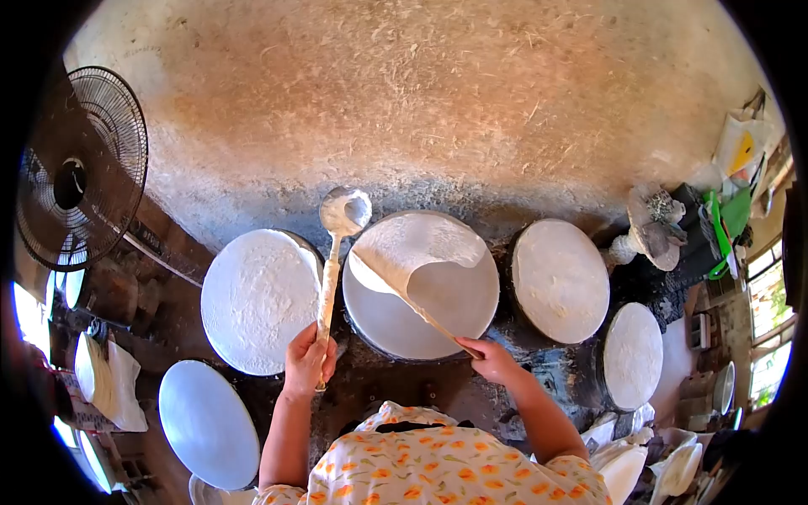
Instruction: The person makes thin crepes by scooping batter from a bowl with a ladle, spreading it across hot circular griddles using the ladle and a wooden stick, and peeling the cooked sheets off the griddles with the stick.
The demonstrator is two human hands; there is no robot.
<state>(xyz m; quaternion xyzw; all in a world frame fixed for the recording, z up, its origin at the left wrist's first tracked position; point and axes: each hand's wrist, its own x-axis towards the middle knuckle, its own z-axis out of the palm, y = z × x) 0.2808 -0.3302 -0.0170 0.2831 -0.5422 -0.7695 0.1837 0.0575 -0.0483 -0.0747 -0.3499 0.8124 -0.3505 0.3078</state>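
Observation:
My left hand (310, 362) grips the lower end of a long-handled ladle (330, 286), its round bowl coated in pale batter and raised toward the wall. My right hand (495, 362) is closed around the thin wooden handle of a spreader (429, 320) that slants up and left over the middle griddle (459, 316). White batter (446, 236) covers the far part of that griddle, while its near part shows smooth grey. The spreader's far end overlaps a pale wedge-shaped area, and I cannot tell whether this is its blade or batter.
White-coated round griddles stand at the left (261, 303), right (560, 282) and lower right (633, 358). A bluish-grey round plate (209, 425) is at lower left. A black fan (80, 168) stands far left. Behind the griddles rises a rough earthen wall (404, 101). Green cloth (732, 219) hangs at right.

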